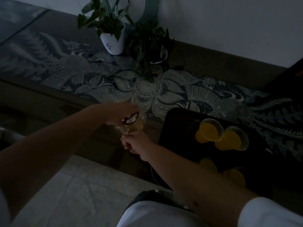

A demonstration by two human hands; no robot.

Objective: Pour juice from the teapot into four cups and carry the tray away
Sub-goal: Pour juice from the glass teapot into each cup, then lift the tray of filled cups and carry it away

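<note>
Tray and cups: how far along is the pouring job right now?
Done: four cups on the dark tray look filled with orange juice, two clear at the back, two dim in front. In hand: left hand and right hand are on the glass teapot, beside the tray. Left: carrying the tray away.

both bare arms reach forward, left hand (121, 113) above right hand (136, 142), each grip closed.
</note>
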